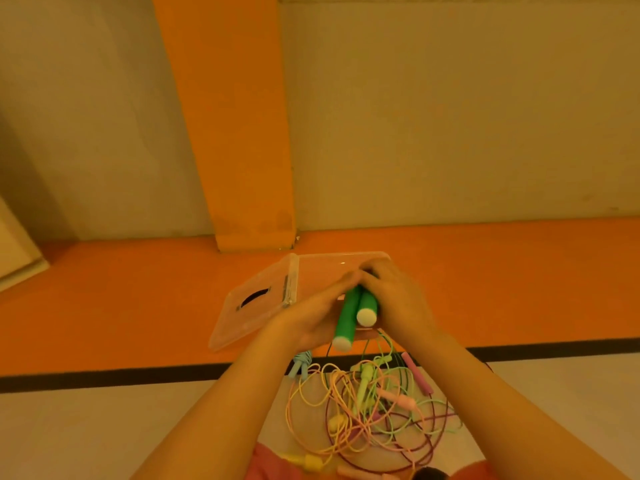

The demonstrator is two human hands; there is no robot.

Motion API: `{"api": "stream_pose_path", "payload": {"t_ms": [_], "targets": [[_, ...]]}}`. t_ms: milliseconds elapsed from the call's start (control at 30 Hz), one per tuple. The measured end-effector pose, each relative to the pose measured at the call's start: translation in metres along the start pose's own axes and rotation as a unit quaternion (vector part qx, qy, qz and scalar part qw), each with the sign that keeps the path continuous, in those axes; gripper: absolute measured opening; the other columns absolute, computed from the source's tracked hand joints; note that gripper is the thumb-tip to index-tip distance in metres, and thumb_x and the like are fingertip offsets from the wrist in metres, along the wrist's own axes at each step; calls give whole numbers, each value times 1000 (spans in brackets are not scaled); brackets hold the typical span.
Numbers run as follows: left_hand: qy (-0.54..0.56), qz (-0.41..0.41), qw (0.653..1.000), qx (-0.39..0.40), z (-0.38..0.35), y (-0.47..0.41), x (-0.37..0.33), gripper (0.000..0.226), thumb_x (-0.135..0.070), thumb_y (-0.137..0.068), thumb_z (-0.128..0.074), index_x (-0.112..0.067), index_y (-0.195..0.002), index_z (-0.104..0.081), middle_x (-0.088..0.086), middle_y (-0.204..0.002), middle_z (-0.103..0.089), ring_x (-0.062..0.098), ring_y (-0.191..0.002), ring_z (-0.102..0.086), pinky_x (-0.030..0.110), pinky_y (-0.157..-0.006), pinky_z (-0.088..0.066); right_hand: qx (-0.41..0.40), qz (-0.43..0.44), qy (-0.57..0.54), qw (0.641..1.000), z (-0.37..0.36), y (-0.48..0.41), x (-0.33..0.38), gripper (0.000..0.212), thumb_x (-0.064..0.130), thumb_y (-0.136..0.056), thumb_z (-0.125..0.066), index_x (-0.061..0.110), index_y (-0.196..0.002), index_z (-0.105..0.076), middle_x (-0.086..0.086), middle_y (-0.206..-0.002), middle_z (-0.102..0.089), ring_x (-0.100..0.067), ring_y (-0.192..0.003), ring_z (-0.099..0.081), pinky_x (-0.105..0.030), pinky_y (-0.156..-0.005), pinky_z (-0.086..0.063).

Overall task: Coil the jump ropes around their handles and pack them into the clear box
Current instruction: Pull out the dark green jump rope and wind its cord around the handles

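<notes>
Two green jump-rope handles [349, 315] with white end caps lie side by side between my hands, above the clear box [325, 268]. My left hand [311, 315] cradles them from the left and below with its fingers stretched along them. My right hand [394, 299] grips them from the right, fingers curled over their far ends. The box stands on the orange floor, its lid [249, 306] folded out flat to the left. A thin dark cord [329, 351] hangs below the handles.
A tangle of pastel jump ropes [374, 407] lies on the pale floor in front of my knees, with pink, yellow, light green and purple handles. A blue coiled rope [300, 365] lies near the black floor line. An orange pillar [252, 230] rises behind the box.
</notes>
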State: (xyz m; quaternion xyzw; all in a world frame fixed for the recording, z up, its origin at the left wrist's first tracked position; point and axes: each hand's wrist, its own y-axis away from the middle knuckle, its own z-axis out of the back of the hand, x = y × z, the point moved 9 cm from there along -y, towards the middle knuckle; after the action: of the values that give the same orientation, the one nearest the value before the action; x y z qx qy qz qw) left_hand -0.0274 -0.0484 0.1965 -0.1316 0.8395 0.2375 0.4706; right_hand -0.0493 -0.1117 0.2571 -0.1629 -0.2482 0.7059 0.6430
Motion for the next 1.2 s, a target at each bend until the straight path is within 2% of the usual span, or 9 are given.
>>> {"api": "stream_pose_path", "payload": {"t_ms": [233,367,467,667,767,833,933,1067,1200], "targets": [[-27,-44,999,-3,6,2,0,48,9,-83,-58,-20,-121,-52,13,-113,-63,27,-92,-67,47,-89,-51,-19,18,9,1000,-5,2,8,49,18,-62,-79,19,-108,-62,-9,-104,-58,-29,-97,-56,-38,-74,-47],[-22,-90,995,-31,7,0,-8,56,5,-63,-59,-18,-114,-55,11,-102,-64,25,-86,-65,39,-80,-53,-29,19,-19,999,-2,3,12,55,13,-65,-76,18,-116,-59,-10,-117,-55,-25,-110,-46,-39,-87,-44],[-49,-112,988,-96,15,-1,-15,44,15,-71,-53,-13,-105,-54,12,-92,-62,25,-79,-63,34,-67,-53,-9,34,-25,999,-7,3,19,66,1,-65,-72,19,-124,-51,-12,-131,-46,-25,-123,-36,-40,-96,-41],[-12,-143,985,-93,14,-5,-26,47,16,-87,-45,-22,-114,-54,9,-112,-64,25,-100,-64,37,-85,-53,16,31,14,999,-11,1,17,87,-4,-70,-64,28,-142,-28,-7,-152,-28,-29,-143,-15,-46,-108,-25],[-1,-154,984,-89,12,-7,-31,46,9,-90,-51,-19,-126,-51,8,-114,-64,23,-91,-68,37,-78,-57,10,-25,-70,997,-2,-2,4,83,-5,-73,-50,26,-146,-25,-5,-152,-28,-25,-143,-16,-45,-115,-19],[22,-159,983,-86,12,-6,-33,49,8,-90,-52,-18,-131,-48,8,-112,-64,24,-87,-71,38,-73,-59,11,-149,-216,965,0,-1,-23,70,0,-84,-47,24,-146,-27,-4,-143,-42,-21,-134,-33,-41,-112,-28],[13,-159,985,-73,6,-3,-34,48,10,-88,-53,-18,-127,-51,10,-114,-64,28,-97,-69,36,-68,-60,43,-311,-458,832,-8,6,-43,41,19,-96,-48,18,-137,-42,-5,-111,-62,-15,-101,-58,-32,-92,-43],[-31,-155,987,-33,-14,0,-32,48,11,-87,-54,-21,-123,-54,11,-109,-66,25,-92,-68,34,-68,-58,21,-325,-585,743,-1,4,-35,22,32,-98,-44,21,-100,-62,1,-93,-67,-10,-83,-64,-22,-68,-50],[-18,-163,985,-48,-25,1,-27,40,2,-92,-52,-27,-119,-54,6,-91,-67,18,-71,-68,35,-60,-59,-9,-323,-627,709,-4,7,-38,15,21,-96,-51,19,-102,-65,-2,-91,-64,-7,-74,-63,-16,-56,-48]]}}
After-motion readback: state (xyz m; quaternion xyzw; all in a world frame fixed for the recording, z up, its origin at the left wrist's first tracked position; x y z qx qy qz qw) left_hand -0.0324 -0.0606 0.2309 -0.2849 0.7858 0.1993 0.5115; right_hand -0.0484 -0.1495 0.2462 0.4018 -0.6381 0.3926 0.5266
